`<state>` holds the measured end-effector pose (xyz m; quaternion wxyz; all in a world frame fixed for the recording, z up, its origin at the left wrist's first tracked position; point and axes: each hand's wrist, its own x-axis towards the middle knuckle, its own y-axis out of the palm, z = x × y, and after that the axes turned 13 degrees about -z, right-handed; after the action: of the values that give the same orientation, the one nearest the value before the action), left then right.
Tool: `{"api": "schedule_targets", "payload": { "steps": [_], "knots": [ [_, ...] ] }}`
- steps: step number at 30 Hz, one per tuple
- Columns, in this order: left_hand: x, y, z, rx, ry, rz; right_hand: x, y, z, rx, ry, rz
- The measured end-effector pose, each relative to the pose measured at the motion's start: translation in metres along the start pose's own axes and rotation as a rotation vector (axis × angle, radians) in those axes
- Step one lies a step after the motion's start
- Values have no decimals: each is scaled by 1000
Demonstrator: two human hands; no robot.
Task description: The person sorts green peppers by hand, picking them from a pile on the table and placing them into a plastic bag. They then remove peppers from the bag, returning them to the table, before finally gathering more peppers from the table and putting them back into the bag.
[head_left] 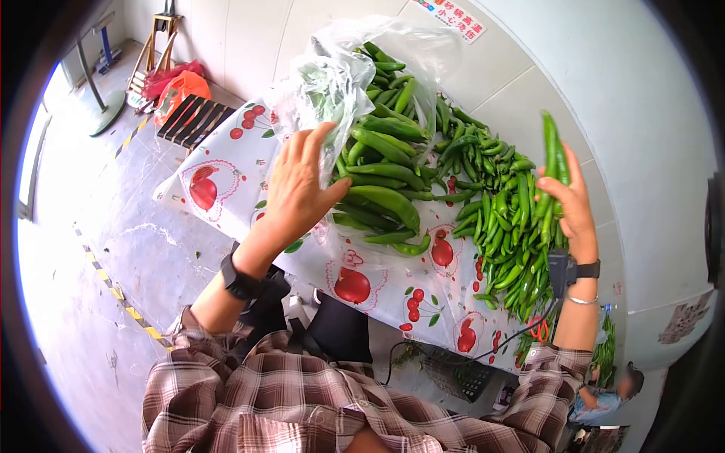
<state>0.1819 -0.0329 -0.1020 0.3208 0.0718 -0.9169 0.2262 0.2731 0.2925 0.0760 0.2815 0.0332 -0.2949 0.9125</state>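
My right hand (572,198) is raised over the right side of the table, its fingers wrapped round a couple of long green peppers (553,155) that point upward. At the near edge of a clear plastic bag (332,87), my left hand (298,175) has its thumb and fingers apart, touching the bag and the nearest peppers. Large green peppers (381,174) spill from the bag's mouth toward me. Below my right hand spreads a heap of thinner green peppers (498,234).
A tablecloth with a fruit print (377,294) covers the table, which stands against a tiled wall. A slatted stool (195,121) and an orange bag (181,94) are at the left. Red-handled scissors (539,329) lie near my right forearm. Another person (604,400) is at lower right.
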Motion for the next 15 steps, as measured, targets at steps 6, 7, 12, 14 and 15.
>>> {"api": "schedule_targets", "payload": {
  "steps": [6, 7, 12, 14, 15],
  "knots": [
    [9, 7, 27, -216, -164, -68, -31, 83, 43, 142, 114, 443],
    [8, 3, 28, -211, -161, -71, -32, 92, 48, 163, 144, 502],
    [7, -26, 29, -797, -474, -299, -16, 142, 57, 175, 163, 642],
    [6, -34, 26, -830, -469, -359, -7, 159, 70, 91, 179, 725],
    [7, -37, 25, -829, -465, -357, 2, 170, 65, 111, 173, 740]
  ]
}}
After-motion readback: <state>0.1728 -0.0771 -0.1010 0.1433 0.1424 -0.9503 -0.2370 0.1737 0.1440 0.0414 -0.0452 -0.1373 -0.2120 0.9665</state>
